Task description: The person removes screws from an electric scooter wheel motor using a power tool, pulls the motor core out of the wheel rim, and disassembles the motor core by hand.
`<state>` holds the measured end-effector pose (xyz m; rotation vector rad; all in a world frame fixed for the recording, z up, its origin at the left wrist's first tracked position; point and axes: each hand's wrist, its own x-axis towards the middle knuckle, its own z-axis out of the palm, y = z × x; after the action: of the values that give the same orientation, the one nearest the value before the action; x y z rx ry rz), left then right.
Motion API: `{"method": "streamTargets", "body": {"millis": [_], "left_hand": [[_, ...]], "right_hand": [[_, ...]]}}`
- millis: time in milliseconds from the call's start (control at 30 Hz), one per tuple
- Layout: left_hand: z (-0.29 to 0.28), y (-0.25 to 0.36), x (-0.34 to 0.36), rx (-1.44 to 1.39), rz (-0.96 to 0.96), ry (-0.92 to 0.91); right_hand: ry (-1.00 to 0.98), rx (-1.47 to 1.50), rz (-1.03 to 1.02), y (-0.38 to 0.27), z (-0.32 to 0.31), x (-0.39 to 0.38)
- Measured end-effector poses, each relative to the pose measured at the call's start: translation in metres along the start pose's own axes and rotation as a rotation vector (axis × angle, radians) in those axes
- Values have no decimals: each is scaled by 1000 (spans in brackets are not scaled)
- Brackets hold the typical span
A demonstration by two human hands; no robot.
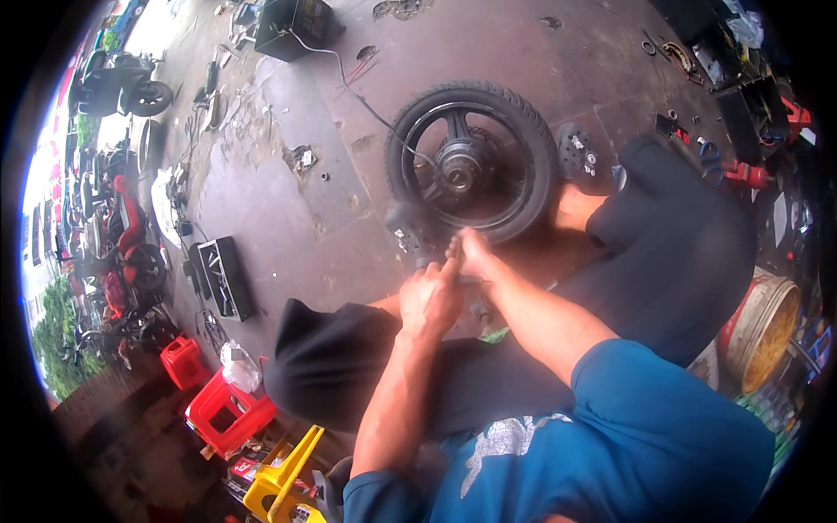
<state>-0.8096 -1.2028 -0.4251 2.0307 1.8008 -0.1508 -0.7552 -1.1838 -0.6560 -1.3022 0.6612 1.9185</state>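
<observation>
A black motorcycle wheel (532, 148) with spokes and a central hub lies flat on the floor between my feet, with a grey cable (357, 91) running onto it. Just below the tyre my left hand (433, 296) and my right hand (473, 257) are together, fingers curled round something small that I cannot make out; part of a dark metal piece shows beneath them. Black clogs (577, 152) are on my feet at either side of the wheel.
A black box (288, 30) stands at the top, a tool tray (223, 279) at the left. Parked motorbikes (122, 240) line the left side. Red (228, 418) and yellow (283, 475) plastic stools are at lower left; a drum (767, 336) and assorted tools lie at the right.
</observation>
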Motion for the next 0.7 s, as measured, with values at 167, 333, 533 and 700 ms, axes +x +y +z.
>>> {"method": "streamTargets", "body": {"millis": [167, 333, 533, 700], "left_hand": [[-31, -1, -20, -634, -326, 259], [-33, -14, 11, -1338, -626, 235], [-15, -14, 19, -1612, -566, 211], [-34, -6, 22, -1739, -654, 121]], "right_hand": [[167, -589, -39, -19, -27, -60], [233, -1172, 5, -29, -80, -36], [391, -1629, -277, -55, -94, -36], [344, -1436, 140, -74, -60, -81]]}}
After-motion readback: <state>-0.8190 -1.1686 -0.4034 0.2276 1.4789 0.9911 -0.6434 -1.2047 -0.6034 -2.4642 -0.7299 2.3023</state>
